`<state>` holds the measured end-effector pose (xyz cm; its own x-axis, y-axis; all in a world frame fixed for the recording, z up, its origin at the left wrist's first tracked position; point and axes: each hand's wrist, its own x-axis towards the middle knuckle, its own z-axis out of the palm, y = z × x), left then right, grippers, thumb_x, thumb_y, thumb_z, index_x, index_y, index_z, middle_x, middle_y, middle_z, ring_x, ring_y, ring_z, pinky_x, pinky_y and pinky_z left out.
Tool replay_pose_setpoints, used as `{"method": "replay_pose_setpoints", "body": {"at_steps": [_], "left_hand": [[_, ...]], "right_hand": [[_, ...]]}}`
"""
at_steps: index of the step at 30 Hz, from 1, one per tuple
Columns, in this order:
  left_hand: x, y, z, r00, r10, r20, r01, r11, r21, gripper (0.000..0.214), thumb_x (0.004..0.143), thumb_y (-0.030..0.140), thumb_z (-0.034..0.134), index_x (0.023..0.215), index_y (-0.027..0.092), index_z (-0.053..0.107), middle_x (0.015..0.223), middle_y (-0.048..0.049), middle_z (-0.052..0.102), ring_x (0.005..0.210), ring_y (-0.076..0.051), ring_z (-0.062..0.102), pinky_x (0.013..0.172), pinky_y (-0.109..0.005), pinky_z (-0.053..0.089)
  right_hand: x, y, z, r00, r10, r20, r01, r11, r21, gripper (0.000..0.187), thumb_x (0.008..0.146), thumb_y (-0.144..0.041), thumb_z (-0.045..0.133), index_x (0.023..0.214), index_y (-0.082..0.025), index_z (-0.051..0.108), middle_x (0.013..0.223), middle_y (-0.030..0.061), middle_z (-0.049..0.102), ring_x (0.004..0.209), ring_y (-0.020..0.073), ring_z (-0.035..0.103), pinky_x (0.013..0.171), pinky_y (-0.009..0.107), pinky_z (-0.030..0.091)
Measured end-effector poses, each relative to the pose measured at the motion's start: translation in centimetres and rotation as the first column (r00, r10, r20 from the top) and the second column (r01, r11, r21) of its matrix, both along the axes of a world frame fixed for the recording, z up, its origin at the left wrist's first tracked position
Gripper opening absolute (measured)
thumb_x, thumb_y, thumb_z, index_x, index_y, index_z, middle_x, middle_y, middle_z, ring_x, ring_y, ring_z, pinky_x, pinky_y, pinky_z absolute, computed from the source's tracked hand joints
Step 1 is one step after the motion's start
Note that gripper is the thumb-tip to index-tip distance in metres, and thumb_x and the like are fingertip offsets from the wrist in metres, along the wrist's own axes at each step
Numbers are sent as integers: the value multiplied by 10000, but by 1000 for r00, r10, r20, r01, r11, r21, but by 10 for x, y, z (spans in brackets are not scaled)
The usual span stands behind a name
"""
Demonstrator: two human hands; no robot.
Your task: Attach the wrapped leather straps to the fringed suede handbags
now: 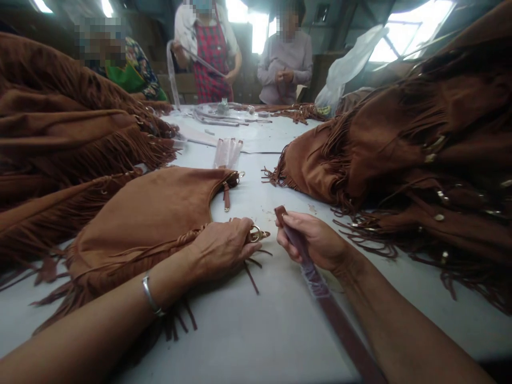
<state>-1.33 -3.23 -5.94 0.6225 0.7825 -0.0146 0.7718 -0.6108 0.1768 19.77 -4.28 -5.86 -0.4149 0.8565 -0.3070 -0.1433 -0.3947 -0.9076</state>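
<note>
The left hand [222,250] grips a gold clasp [256,233] on a brown fringed bag [140,224] lying on the white bench [256,336]. The right hand [310,240] holds a long brown strap [340,325] in clear plastic. The 2 hands are apart. More bags [400,144] lie close by.

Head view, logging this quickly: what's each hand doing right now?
Left hand: closed, holding the gold-tone clasp of the fringed tan suede handbag.
Right hand: closed, holding the brown strap, partly in clear plastic.
</note>
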Motion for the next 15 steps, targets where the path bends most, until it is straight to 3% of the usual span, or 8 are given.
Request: {"method": "replay_pose_setpoints", "body": {"at_steps": [7, 15], "left_hand": [[-9, 7, -4, 982, -178, 54, 178, 984, 10, 287, 898, 444, 313, 934, 180, 420, 840, -63, 551, 726, -214, 546, 593, -291, 380], [-10, 8, -5, 985, -166, 54, 165, 986, 21, 234, 885, 391, 321, 920, 179, 413, 836, -58, 558, 742, -216, 556, 605, -297, 402]], "right_hand": [[-7, 2, -6, 995, 103, 10, -101, 989, -112, 263, 850, -399, 503, 886, -143, 553, 666, 35, 623, 424, 77, 511, 352, 151, 398], [-8, -1, -2, 994, 91, -67, -102, 978, -184, 252, 798, -293, 582, 984, -125, 607, 750, 61, 643, 518, 93, 570, 440, 172, 484]]}}
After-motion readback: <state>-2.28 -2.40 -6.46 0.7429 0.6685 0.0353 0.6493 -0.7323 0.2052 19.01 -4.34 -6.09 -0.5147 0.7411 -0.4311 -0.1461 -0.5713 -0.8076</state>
